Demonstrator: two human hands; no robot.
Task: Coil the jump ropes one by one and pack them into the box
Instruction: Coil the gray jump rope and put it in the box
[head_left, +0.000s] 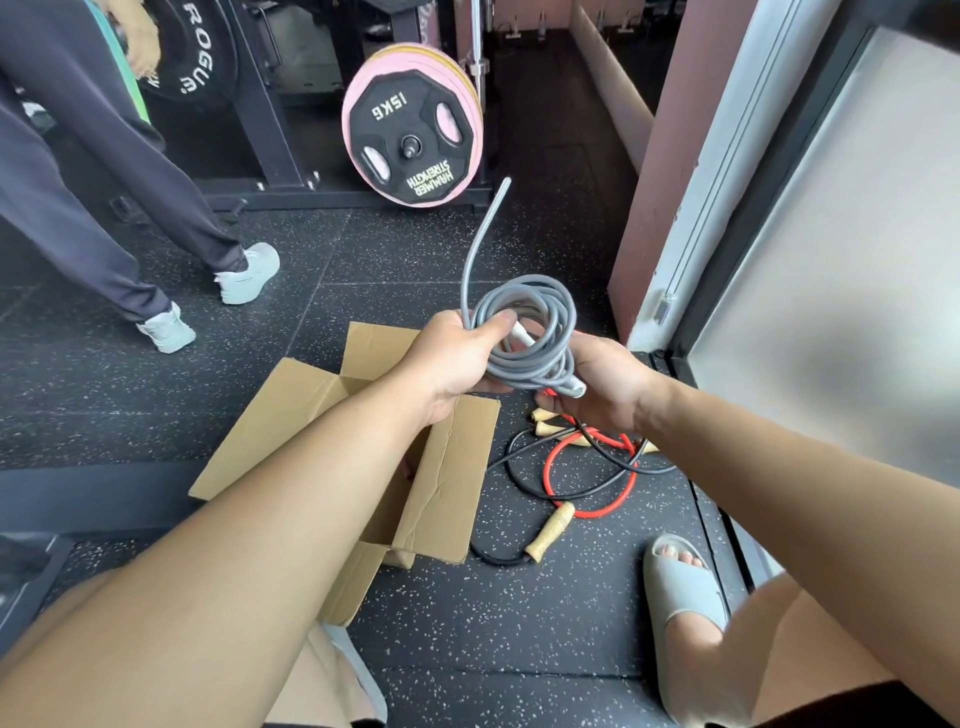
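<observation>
Got the grey rope (524, 332) coiled up between both hands, sitting just above and right of the open box (441, 483), so it's a short drop down-left. My left hand (457, 358) is closed around the coil's left side, closer to the box. Right hand (608, 384) cups underneath, looks like it's pinching the white handle, hard to tell. One tail end sticks straight up.

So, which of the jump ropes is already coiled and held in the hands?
The grey rubber jump rope, held between the left hand and right hand. The red rope and black rope lie loose and tangled on the floor.
</observation>
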